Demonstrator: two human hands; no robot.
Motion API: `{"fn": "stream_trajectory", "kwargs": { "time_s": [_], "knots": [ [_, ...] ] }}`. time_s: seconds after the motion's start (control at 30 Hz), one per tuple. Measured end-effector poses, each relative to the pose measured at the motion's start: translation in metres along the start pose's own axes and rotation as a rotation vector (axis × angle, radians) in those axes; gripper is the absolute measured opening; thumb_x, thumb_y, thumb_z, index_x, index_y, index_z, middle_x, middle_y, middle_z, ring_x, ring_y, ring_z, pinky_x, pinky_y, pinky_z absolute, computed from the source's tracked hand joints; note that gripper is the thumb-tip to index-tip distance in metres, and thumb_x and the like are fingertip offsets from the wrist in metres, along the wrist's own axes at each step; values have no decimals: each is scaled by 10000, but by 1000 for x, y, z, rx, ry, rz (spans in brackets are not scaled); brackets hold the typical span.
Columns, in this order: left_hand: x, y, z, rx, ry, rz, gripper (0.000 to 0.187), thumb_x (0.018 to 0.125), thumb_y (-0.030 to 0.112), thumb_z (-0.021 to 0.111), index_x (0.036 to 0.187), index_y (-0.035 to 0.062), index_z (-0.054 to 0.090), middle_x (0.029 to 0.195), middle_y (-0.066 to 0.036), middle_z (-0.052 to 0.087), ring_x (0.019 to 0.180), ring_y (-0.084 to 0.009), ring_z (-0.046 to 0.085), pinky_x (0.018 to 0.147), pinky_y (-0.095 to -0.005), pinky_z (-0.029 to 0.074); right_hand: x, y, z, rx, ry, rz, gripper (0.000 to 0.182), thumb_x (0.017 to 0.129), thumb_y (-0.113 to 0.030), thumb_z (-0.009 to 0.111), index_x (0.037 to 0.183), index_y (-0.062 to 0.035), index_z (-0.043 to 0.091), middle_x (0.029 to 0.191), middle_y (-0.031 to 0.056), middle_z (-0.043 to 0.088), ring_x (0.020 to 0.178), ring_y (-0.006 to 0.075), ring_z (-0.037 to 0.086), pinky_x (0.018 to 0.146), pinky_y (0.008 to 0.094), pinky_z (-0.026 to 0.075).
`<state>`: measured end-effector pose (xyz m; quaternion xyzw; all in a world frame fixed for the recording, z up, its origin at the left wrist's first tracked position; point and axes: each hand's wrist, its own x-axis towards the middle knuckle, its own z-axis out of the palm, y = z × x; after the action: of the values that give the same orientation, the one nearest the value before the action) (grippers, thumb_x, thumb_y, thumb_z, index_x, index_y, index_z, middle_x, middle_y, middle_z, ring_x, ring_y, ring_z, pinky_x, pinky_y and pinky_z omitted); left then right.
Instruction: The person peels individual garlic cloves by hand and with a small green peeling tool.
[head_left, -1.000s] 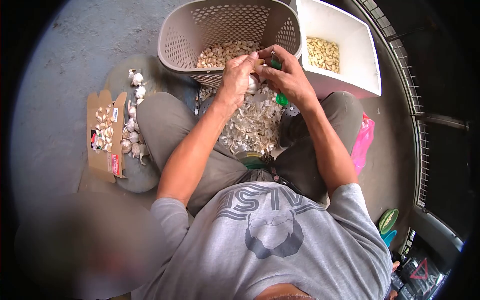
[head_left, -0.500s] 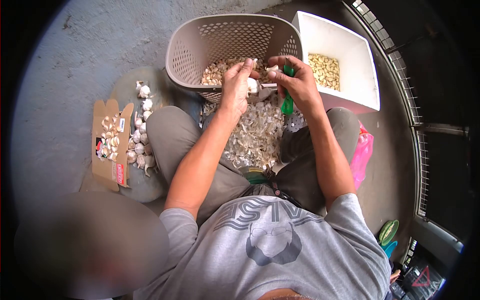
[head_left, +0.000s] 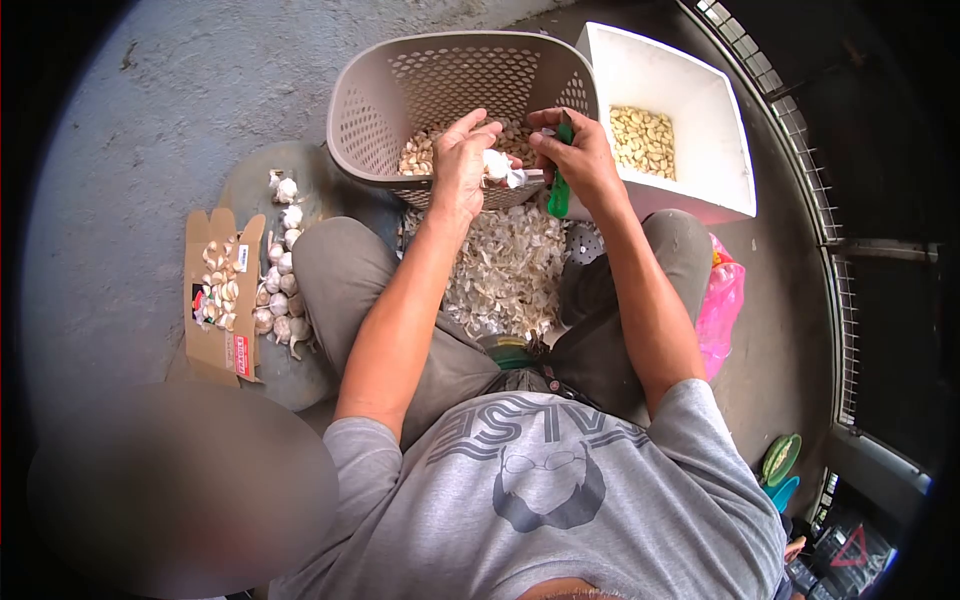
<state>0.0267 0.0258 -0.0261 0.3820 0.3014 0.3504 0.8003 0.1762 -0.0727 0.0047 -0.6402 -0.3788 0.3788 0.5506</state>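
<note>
Above the near rim of the brown basket [head_left: 365, 165], my left hand [head_left: 460, 170] holds a partly peeled garlic bulb [head_left: 497, 166] against its palm, fingers loosely bent. My right hand [head_left: 585, 160], a little to the right, grips a green-handled knife [head_left: 559, 185] that points up and down between thumb and fingers. Whether a clove is also in its fingertips, I cannot make out. Inside the basket lie many garlic cloves [head_left: 417, 155] with some skin on. A heap of papery garlic skins [head_left: 505, 265] is below my hands, between my legs.
A white foam box [head_left: 705, 130] at the right holds peeled cloves [head_left: 643, 140]. Whole garlic bulbs [head_left: 285, 285] sit in a group by my left knee, beside an opened cardboard box [head_left: 213, 345] bearing cloves. A pink plastic bag [head_left: 722, 315] lies past my right knee.
The clove seen at my right fingertips no longer shows clearly. My left fingers have loosened and stretched around the bulb. The knife has shifted slightly left with my right hand.
</note>
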Motion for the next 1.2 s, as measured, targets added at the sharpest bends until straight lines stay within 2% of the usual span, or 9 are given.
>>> {"fn": "stream_trajectory", "kwargs": {
  "time_s": [0.17, 0.4, 0.53, 0.6, 0.67, 0.8, 0.93, 1.03, 1.2],
  "knots": [
    [-9, 11, 9, 100, -177, -20, 295, 988, 159, 653, 1217, -27, 639, 938, -140, 741, 577, -157, 685, 437, -264, 521, -11, -10, 4, -94, 15, -92, 420, 938, -25, 694, 1330, 46, 562, 801, 83, 667, 608, 98, 605, 486, 279, 493],
    [-24, 5, 11, 812, -334, 139, 132, 908, 87, 691, 898, -38, 730, 757, -39, 688, 706, -69, 602, 603, -271, 483, -44, -15, 6, -350, -123, -100, 823, 767, 29, 795, 1497, -53, 425, 1021, 185, 684, 833, 243, 691, 718, 367, 578],
    [-36, 16, 17, 1013, -410, 68, 145, 841, 111, 695, 864, -27, 734, 708, -154, 696, 659, -186, 669, 643, -360, 526, -60, 5, -10, -343, -128, -228, 870, 783, -158, 892, 1525, -110, 440, 1055, 44, 559, 987, 164, 545, 898, 342, 496],
    [-43, 13, 17, 1181, -506, 161, 129, 838, 87, 664, 885, -7, 738, 810, -193, 709, 718, -312, 703, 702, -417, 547, -62, -3, -30, -264, -124, 45, 809, 821, -175, 864, 1500, -57, 440, 1180, 155, 599, 1076, 257, 621, 912, 410, 538],
    [-44, -9, 6, 1315, -593, 293, 124, 840, 84, 662, 898, 2, 735, 891, -184, 706, 776, -355, 698, 748, -441, 542, -49, 7, -55, -418, -39, -91, 649, 887, -143, 742, 1473, -69, 472, 1057, 38, 526, 938, 122, 520, 814, 284, 484],
    [-61, -27, 14, 1387, -614, 442, 135, 843, 74, 608, 896, 6, 711, 946, -184, 668, 887, -398, 685, 799, -478, 542, -6, 16, -106, -330, 54, 62, 682, 821, 5, 567, 1488, -49, 435, 1079, 54, 526, 928, 152, 531, 781, 279, 473],
    [-66, -19, 30, 1112, -624, 292, 156, 859, 121, 655, 931, -7, 708, 887, -174, 677, 833, -345, 703, 789, -436, 555, 40, 57, -131, -528, 67, -7, 814, 786, 3, 578, 1560, 10, 326, 1404, 192, 530, 1183, 284, 555, 1002, 342, 461],
    [-50, -17, 28, 545, -553, -115, 179, 955, 161, 653, 979, -9, 706, 777, -92, 678, 716, -196, 706, 668, -341, 581, 48, 83, -119, -696, 8, 9, 875, 783, 12, 567, 1593, 27, 235, 1581, 269, 391, 1474, 354, 388, 1188, 366, 318],
    [-30, -6, 15, -156, -306, -198, 218, 988, 159, 589, 1059, -23, 685, 846, -96, 704, 732, -196, 712, 624, -336, 594, 62, 85, -122, -527, 18, 95, 893, 822, 45, 552, 1629, -38, 178, 1403, 275, 552, 1169, 288, 592, 1007, 327, 457]
  ]
}}
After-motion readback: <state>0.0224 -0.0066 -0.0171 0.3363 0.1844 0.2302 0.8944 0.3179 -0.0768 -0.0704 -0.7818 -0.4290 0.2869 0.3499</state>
